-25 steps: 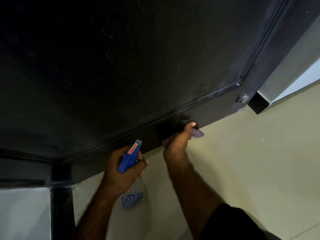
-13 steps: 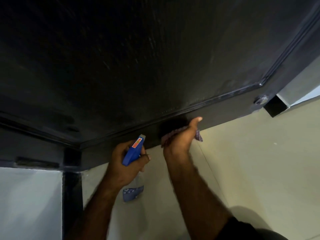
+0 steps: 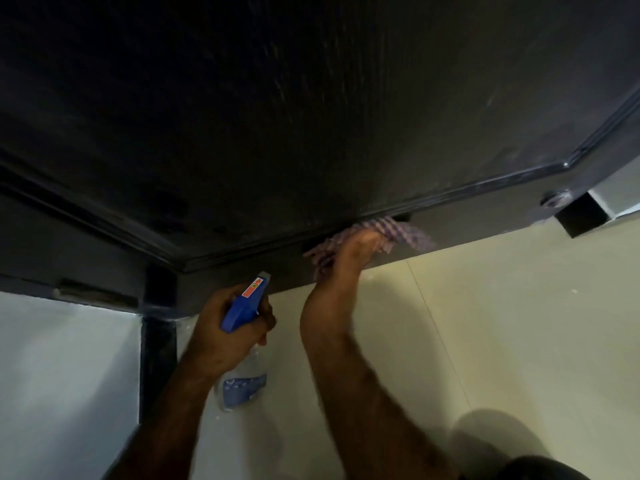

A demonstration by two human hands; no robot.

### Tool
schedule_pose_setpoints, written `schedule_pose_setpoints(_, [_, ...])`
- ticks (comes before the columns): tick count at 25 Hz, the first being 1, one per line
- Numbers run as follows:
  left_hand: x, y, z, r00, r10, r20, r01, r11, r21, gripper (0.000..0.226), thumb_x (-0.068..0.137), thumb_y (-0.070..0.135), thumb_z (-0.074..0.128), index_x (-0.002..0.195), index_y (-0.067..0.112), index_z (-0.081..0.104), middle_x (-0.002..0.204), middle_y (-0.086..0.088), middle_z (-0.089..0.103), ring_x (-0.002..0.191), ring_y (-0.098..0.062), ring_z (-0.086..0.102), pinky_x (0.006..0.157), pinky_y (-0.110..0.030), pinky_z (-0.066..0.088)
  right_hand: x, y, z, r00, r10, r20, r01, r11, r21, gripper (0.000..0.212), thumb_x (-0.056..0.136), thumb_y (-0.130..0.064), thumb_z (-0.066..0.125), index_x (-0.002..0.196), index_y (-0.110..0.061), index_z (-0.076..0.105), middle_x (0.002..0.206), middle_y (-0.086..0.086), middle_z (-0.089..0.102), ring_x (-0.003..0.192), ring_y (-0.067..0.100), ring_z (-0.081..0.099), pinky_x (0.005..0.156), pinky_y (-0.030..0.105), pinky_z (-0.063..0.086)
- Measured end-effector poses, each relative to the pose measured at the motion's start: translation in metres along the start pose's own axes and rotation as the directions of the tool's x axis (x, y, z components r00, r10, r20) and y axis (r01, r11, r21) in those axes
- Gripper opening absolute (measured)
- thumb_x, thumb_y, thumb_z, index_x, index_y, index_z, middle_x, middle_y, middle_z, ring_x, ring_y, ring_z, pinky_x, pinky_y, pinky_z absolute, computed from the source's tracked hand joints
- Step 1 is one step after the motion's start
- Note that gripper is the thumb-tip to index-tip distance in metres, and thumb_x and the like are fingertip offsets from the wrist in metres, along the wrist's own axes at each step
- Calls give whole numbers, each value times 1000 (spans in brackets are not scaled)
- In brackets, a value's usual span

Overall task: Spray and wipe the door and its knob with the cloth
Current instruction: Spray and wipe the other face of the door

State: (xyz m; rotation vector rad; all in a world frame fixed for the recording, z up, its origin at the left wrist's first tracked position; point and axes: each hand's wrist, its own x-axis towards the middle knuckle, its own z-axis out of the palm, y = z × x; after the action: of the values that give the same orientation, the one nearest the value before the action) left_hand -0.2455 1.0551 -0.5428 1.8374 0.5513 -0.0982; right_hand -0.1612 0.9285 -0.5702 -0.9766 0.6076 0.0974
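Observation:
A black door (image 3: 311, 116) fills the upper part of the view, seen from close to its bottom edge. My right hand (image 3: 346, 258) presses a purple checked cloth (image 3: 398, 230) against the door's bottom rail, just under the raised moulding. My left hand (image 3: 228, 327) grips a clear spray bottle (image 3: 242, 379) with a blue trigger head, held below the door's lower left corner, nozzle pointing at the door. No knob is in view.
A pale tiled floor (image 3: 502, 323) lies beneath the door. A black door frame post (image 3: 157, 341) stands at lower left beside a white wall (image 3: 62, 375). A small metal fitting (image 3: 556, 199) sits near the door's bottom right corner.
My right hand has spread the cloth wider and slid it to the right along the bottom rail. The view has shifted left, and the bottle stays in my left hand.

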Motion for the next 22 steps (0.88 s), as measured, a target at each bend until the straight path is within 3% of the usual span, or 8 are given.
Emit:
schedule_pose_setpoints(3, [-5,-3,-19,999,34,-8,-34,997,63,31,72,14,89,95,9,68,80,-10,69,74,-32,69,70,-45,59,-3,44,-11,978,-193,83,189,981,51,83,109,-53,48,172,-31,-2,177,-24,2,161,-3,15,129,20,19])
schedule_pose_setpoints(6, [-12,4,-35,996,91,14,-91,996,17,42,62,35,81,87,6,66,75,-11,66,69,-35,67,67,-44,59,4,17,12,991,132,-33,-123,970,208,78,94,-75,52,162,-38,41,160,-7,54,139,13,55,119,34,40])
schedule_pose_setpoints(9, [-12,5,-34,997,69,-38,-69,998,-8,28,73,9,87,82,10,60,68,-7,65,61,-18,69,57,-20,57,-21,11,35,995,-15,-100,28,991,128,66,86,-88,56,140,-49,56,143,-15,64,136,13,60,116,35,44])
schedule_pose_setpoints(11, [-15,6,-36,995,36,-97,-39,999,-28,33,82,-12,77,81,14,57,62,-3,68,56,-5,68,54,-14,53,-49,28,35,977,-210,-38,209,978,-29,78,91,-77,56,159,-45,38,164,-5,46,155,16,39,127,31,30])
schedule_pose_setpoints(13, [-15,-3,-52,993,108,-38,-109,993,-44,23,76,2,82,84,2,61,68,-9,68,60,-20,68,59,-25,57,-50,64,24,933,-311,181,345,915,-207,90,97,-70,53,169,-40,9,178,7,18,163,21,20,135,33,13])
schedule_pose_setpoints(17, [-17,-8,-84,981,188,-56,-187,982,28,17,84,-25,63,83,-9,58,71,-20,61,65,-40,62,60,-31,58,-18,77,37,995,90,-47,-85,991,106,115,72,-97,62,167,-41,30,176,3,30,154,24,41,132,50,27])
schedule_pose_setpoints(19, [-25,-16,-89,978,175,-113,-168,983,74,14,89,-21,58,86,-8,61,72,-17,65,65,-32,66,62,-31,60,-55,75,50,989,-122,79,136,970,-201,119,79,-102,46,171,-30,25,180,5,18,165,28,23,134,53,18])
schedule_pose_setpoints(22, [-37,-29,-99,978,106,-181,-98,994,49,11,91,-15,60,93,-5,65,77,-19,68,71,-35,69,73,-43,63,-95,109,37,785,-507,354,618,612,-494,99,104,-76,33,171,-7,11,181,12,-5,168,20,-5,136,37,1])
